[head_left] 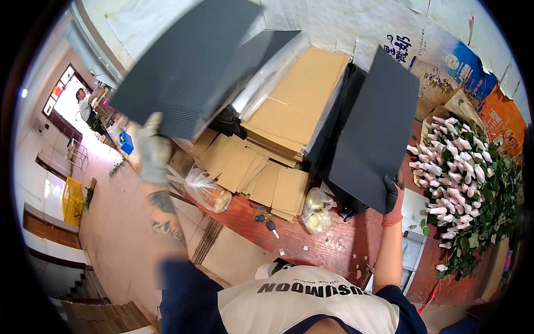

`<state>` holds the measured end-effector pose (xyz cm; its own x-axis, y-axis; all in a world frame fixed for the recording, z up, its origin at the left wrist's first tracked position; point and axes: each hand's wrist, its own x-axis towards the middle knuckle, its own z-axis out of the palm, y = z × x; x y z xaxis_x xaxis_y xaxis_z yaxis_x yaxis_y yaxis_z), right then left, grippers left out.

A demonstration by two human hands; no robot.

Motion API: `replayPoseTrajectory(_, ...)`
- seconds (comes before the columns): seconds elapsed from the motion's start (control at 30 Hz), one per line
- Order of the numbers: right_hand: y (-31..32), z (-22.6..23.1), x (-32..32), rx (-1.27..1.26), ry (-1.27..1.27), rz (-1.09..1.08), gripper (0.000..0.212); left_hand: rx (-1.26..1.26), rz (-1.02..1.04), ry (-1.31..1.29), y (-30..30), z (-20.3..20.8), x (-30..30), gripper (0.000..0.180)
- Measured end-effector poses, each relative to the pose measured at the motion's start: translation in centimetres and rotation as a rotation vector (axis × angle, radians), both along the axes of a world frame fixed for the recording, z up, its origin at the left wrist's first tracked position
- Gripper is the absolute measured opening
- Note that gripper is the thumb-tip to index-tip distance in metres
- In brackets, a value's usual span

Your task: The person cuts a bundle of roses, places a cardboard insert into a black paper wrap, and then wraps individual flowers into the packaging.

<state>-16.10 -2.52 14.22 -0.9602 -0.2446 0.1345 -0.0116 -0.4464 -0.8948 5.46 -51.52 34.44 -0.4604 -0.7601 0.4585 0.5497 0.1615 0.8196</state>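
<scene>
Dark sheet upright, long axis vertical

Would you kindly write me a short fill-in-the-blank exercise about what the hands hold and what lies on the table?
1. Each gloved hand holds a dark corrugated ____.
2. The left hand lifts its sheet above a stack of flat brown ____.
3. To the right of the right hand and its sheet lies a bunch of pale pink ____.
4. On the red table, near the clear bags, lies a set of ____.

Missing words: sheet; cardboard; roses; keys
</scene>
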Motion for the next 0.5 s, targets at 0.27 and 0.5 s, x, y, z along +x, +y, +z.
replayPoseTrajectory(0.27, -12.5, 8.9, -1.1, -0.106, 0.101, 0.14, 0.053, 0.164, -0.021, 0.361, -2.1, 3.7, 12.6, 0.029)
replayPoseTrajectory(0.5, -17.7, 7.0, -3.1, 0.048, 0.007, 0.089, 0.05, 0.227, 0.01, 0.424, -1.6, -0.9, 19.5, 0.031)
